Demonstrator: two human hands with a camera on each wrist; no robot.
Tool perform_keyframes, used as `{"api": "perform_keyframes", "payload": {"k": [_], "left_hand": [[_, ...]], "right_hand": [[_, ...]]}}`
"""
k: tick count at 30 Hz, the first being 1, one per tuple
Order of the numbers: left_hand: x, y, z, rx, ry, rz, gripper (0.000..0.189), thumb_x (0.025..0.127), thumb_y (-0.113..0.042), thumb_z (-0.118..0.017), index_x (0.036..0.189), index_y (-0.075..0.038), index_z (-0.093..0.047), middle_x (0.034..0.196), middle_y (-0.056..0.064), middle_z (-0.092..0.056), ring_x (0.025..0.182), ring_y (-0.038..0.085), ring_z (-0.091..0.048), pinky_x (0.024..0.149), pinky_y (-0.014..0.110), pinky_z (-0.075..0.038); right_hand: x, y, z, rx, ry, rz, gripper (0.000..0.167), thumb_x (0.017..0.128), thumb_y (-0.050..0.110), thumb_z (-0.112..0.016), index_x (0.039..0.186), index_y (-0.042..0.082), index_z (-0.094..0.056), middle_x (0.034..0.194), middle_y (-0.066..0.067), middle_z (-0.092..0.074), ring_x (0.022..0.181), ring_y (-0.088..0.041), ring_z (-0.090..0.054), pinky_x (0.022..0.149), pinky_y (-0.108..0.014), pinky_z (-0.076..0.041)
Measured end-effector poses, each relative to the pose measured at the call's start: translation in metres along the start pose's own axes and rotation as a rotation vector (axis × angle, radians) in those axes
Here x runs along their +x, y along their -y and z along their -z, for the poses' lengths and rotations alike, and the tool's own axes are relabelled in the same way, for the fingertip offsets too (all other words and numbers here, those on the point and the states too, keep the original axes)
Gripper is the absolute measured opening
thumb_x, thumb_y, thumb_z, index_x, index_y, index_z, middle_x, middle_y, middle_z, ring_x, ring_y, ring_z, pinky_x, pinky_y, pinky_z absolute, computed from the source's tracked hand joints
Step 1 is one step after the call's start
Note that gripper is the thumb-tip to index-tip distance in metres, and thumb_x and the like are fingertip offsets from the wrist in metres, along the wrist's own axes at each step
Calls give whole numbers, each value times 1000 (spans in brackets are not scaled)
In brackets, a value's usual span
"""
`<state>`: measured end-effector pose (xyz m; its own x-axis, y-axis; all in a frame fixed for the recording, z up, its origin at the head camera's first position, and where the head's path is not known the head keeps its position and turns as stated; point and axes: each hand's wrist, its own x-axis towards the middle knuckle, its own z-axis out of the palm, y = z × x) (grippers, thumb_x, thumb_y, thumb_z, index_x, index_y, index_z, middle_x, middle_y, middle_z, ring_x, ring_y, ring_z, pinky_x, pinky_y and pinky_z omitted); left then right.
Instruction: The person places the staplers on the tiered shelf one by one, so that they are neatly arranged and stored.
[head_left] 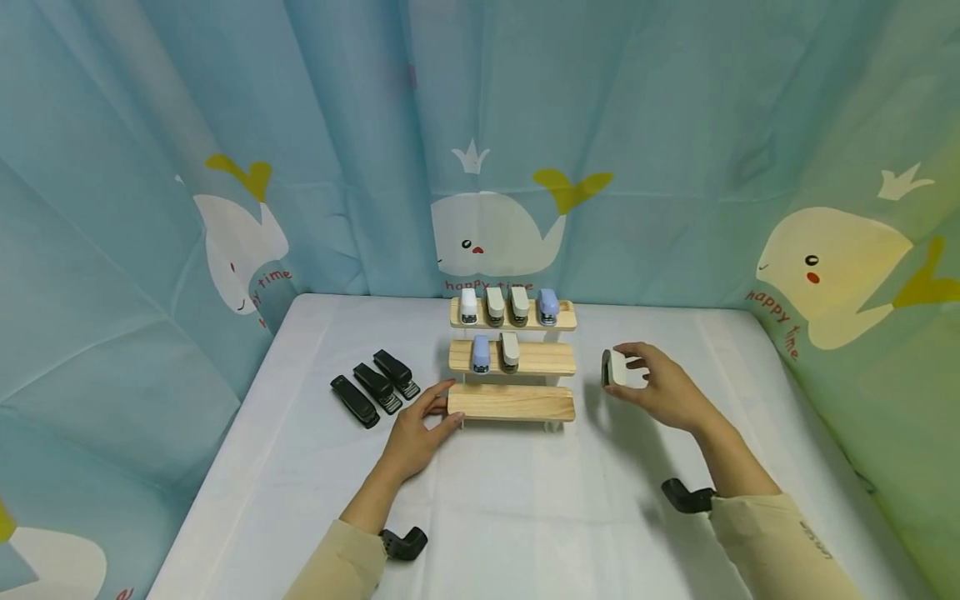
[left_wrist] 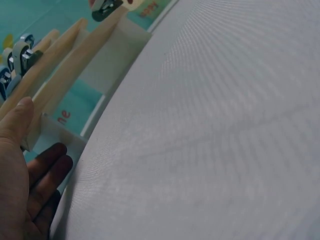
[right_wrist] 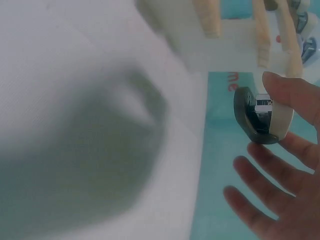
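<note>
A three-tier wooden display stand [head_left: 512, 403] rises in steps at the middle of the table. My left hand [head_left: 414, 437] grips the left end of its lowest tier, thumb at the front edge; the left wrist view shows the other fingers fairly straight beside the end. To the right of the stand, my right hand [head_left: 663, 389] pinches a small white stapler with a dark grey base [right_wrist: 255, 117] above the table. On the top tier stand several mini staplers: white, greyish-beige and blue [head_left: 548, 307]. The middle tier bears one blue mini stapler [head_left: 481, 354] and one pale stapler [head_left: 509, 352].
Three black staplers [head_left: 376, 387] lie in a slanted row on the white tablecloth [head_left: 517, 508], left of the stand. A blue-green curtain [head_left: 337, 125] with whale prints surrounds the table at the back and sides. Each wrist wears a black camera mount [head_left: 403, 543].
</note>
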<state>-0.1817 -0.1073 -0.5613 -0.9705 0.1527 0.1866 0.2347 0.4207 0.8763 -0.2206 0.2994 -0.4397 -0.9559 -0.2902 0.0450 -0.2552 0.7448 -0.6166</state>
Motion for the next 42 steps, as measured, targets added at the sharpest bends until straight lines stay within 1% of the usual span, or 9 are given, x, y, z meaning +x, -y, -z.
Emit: {"api": "perform_keyframes", "payload": {"k": [7, 15, 22, 30, 37, 42], "left_hand": [[0, 0, 0, -1, 1, -17, 64, 96, -46, -72, 154, -31, -48, 124, -4, -75, 117, 20, -71, 108, 56, -48], [0, 1, -1, -15, -5, 3, 64, 95, -48, -73, 152, -32, -51, 124, -4, -75, 117, 22, -71, 110, 56, -47], [0, 1, -1, -5, -9, -7, 63, 95, -45, -74, 152, -33, -51, 122, -5, -76, 116, 20, -71, 110, 56, -47], [0, 0, -1, -43, 2, 13, 63, 94, -45, -75, 151, -32, -52, 121, -5, -76, 117, 20, -71, 110, 54, -47], [0, 0, -1, -40, -1, 23, 61, 94, -47, -75, 150, -40, -51, 122, -7, -75, 118, 19, -70, 110, 54, -48], [0, -1, -1, -37, -1, 18, 62, 94, -48, -74, 151, -36, -51, 122, -6, -75, 118, 20, -70, 110, 55, -47]], "right_hand": [[2, 10, -2, 13, -14, 9, 71, 91, 32, -82, 146, 2, -49, 146, -23, -53, 130, -47, -54, 103, -65, -45], [3, 18, -4, 15, -11, 5, 71, 91, 31, -82, 147, 4, -48, 148, -22, -52, 131, -47, -54, 106, -64, -45], [4, 26, -4, 19, -12, 30, 70, 91, 30, -82, 147, 6, -49, 147, -19, -54, 131, -44, -55, 106, -62, -45], [6, 35, -2, 24, -11, 72, 69, 91, 32, -82, 147, 6, -50, 146, -18, -55, 129, -43, -56, 106, -63, -45], [9, 44, -5, 34, -5, 100, 66, 91, 27, -82, 146, 5, -51, 146, -18, -56, 129, -42, -56, 105, -61, -47], [11, 50, -7, 23, 5, 108, 68, 92, 29, -81, 147, 5, -51, 146, -17, -55, 130, -41, -55, 105, -60, -47]]}}
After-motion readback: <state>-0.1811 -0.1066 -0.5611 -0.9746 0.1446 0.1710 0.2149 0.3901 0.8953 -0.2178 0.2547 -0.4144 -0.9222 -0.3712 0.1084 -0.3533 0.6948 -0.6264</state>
